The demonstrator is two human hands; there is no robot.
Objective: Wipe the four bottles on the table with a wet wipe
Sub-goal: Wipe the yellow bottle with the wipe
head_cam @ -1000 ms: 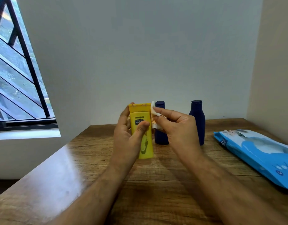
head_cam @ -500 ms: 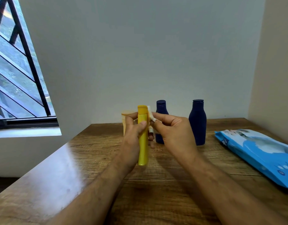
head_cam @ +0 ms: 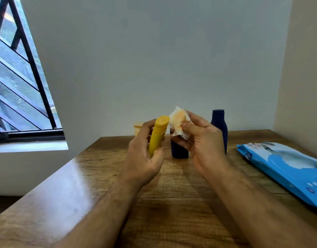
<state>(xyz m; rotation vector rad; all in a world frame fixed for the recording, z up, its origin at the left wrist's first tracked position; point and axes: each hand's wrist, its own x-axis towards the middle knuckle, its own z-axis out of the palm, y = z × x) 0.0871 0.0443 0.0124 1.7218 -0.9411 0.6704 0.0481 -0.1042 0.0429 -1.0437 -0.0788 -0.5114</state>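
My left hand [head_cam: 145, 158] grips a yellow bottle [head_cam: 157, 133] above the wooden table [head_cam: 172, 203], tilted with its cap end up and to the right. My right hand [head_cam: 202, 144] pinches a crumpled white wet wipe [head_cam: 178, 122] just right of the bottle's top. Behind my hands stand two dark blue bottles: one [head_cam: 179, 151] is mostly hidden by my right hand, the other [head_cam: 219, 126] stands upright to the right. A pale yellow bottle [head_cam: 138, 127] peeks out behind my left hand.
A blue pack of wet wipes [head_cam: 283, 167] lies flat near the table's right edge. The table sits in a corner, with walls behind and to the right. A barred window [head_cam: 20, 77] is at the left.
My left hand has tilted the yellow bottle so its top leans right. My right hand has lifted the wipe off the bottle's side to beside the cap.
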